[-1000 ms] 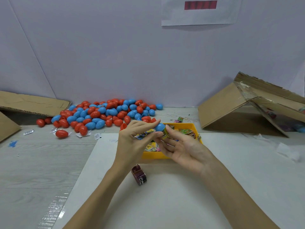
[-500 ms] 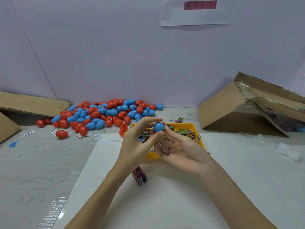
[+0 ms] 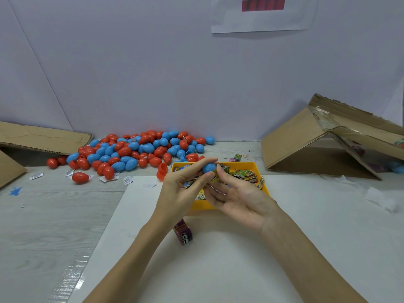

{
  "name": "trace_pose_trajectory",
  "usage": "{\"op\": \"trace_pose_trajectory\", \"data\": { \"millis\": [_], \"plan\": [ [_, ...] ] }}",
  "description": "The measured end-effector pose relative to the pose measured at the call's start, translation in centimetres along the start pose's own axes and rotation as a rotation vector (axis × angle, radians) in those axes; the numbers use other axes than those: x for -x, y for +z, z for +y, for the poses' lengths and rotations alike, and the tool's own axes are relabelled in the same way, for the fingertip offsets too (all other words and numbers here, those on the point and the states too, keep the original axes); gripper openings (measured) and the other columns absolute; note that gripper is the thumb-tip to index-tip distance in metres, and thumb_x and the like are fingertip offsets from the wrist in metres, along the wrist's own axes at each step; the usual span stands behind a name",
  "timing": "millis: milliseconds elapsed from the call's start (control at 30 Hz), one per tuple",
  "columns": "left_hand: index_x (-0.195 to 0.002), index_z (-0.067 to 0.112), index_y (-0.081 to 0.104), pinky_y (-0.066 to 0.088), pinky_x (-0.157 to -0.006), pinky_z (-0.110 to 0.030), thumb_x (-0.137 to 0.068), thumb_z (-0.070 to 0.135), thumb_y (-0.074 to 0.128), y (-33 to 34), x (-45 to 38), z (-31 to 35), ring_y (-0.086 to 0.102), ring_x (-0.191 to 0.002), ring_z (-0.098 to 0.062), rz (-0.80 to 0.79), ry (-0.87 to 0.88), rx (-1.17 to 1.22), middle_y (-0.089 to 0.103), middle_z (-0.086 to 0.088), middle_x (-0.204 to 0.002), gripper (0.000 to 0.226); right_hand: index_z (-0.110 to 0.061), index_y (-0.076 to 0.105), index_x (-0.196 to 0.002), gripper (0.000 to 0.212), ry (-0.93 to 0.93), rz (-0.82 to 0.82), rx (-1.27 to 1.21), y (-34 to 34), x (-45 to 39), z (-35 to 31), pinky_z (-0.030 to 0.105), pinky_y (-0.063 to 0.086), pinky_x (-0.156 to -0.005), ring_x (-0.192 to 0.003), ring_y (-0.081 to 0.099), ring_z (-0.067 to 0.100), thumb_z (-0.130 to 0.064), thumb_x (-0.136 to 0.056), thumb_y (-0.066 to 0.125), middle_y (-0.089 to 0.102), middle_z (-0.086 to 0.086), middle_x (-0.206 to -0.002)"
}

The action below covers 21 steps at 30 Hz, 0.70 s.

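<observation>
From the yellow tray (image 3: pixel 201 205) you're seeing a heap of red and blue eggs (image 3: pixel 135 149) piling up at 10 o'clock. A flat cardboard sheet (image 3: pixel 43 136) is lying at 9, a tipped cardboard box (image 3: pixel 306 145) is leaning at 2, and a small purple box (image 3: pixel 183 234) is sitting at 7.

A blue plastic egg shell (image 3: pixel 208 167), held aloft, touches a folded green printed packet (image 3: pixel 221 172) at its right.
</observation>
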<state>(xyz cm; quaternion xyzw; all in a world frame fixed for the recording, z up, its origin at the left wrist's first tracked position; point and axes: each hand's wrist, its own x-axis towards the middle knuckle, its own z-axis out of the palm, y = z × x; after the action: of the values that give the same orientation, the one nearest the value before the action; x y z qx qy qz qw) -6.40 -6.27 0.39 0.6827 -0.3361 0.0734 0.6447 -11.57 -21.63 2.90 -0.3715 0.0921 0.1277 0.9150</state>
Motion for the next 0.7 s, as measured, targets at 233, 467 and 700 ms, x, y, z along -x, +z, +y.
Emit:
{"op": "trace_pose_trajectory", "data": {
  "millis": [233, 467, 700],
  "plan": [
    [-0.125, 0.019, 0.072, 0.049, -0.097, -0.016, -0.093, 0.019, 0.069, 0.2, 0.0, 0.0, 0.067, -0.118, -0.009, 0.021, 0.015, -0.024, 0.075, 0.011, -0.118, 0.032, -0.008, 0.072, -0.117, 0.042, -0.026, -0.001, 0.032, 0.1, 0.0, 0.2, 0.032, 0.06, -0.082, -0.094, 0.077, 0.02, -0.026, -0.079, 0.076, 0.074, 0.016, -0.119],
    [-0.124, 0.025, 0.073, 0.051, -0.096, -0.019, -0.084, 0.031, 0.077, -0.6, -0.1, 0.2, 0.068, -0.111, -0.009, 0.014, 0.058, -0.17, 0.075, 0.016, -0.115, 0.041, -0.006, 0.075, -0.11, 0.03, 0.053, -0.01, 0.0, 0.0, 0.0, 0.5, 0.035, 0.06, -0.082, -0.083, 0.075, 0.021, -0.028, -0.09, 0.069, 0.076, 0.013, -0.106],
    [-0.125, 0.022, 0.073, 0.05, -0.094, -0.021, -0.094, 0.029, 0.068, -0.7, -0.4, 0.0, 0.066, -0.11, -0.022, -0.008, 0.056, -0.127, 0.072, 0.009, -0.113, 0.032, -0.005, 0.076, -0.107, 0.029, 0.09, -0.016, -0.063, 0.2, 0.2, 0.5, 0.037, 0.057, -0.087, -0.091, 0.077, 0.026, -0.029, -0.091, 0.07, 0.076, 0.015, -0.107]
  ]
}}
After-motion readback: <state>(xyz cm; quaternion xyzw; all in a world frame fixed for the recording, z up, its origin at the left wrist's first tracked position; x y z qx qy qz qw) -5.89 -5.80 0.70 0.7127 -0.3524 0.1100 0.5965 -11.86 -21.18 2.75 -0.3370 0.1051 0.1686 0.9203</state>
